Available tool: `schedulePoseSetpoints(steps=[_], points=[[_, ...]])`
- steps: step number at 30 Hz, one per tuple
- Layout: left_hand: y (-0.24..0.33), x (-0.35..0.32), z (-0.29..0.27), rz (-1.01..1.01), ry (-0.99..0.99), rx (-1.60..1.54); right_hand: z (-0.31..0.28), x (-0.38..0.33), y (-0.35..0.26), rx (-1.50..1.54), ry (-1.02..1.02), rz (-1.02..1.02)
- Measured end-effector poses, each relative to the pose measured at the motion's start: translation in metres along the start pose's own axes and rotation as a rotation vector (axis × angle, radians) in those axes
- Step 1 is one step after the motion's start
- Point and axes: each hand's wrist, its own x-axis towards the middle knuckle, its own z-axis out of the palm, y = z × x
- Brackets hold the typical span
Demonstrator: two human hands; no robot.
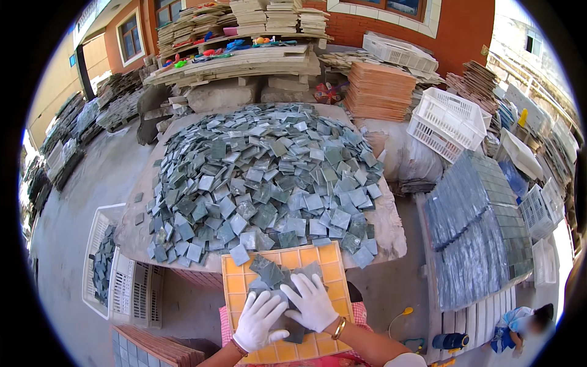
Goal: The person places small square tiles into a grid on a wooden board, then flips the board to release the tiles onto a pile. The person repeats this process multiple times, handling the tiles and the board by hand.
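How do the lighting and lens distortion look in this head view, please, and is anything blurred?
Head view: bright, even daylight with short shadows under the tile pile; sky blown out at the upper corners; strong fisheye bending at the black rim; left hand and right hand on the yellow grid tray are sharp; person at lower right blurred.

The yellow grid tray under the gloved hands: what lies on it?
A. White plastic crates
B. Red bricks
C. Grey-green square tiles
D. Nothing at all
C: a small heap of grey-green square tiles lies on the yellow grid tray, and the left hand and right hand press on them.
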Motion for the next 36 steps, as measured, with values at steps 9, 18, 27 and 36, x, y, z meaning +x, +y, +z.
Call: schedulePoseSetpoints(steps=[9,18,27,36], points=[[-0.03,0.034,0.024,-0.302,0.021,0.336,0.015,0.003,0.022,-0.11,-0.023,-0.091],[-0.023,-0.008,0.04,-0.224,-0.097,0.256,0.01,-0.029,0.004,-0.123,-0.165,-0.078],[0.044,-0.044,-0.013,-0.182,-0.001,-0.514,-0.016,-0.148,0.004,0.251,0.207,0.344],[0.154,0.031,-0.124,0.122,-0.006,-0.843,-0.011,-0.15,0.007,0.132,0.183,0.303]])
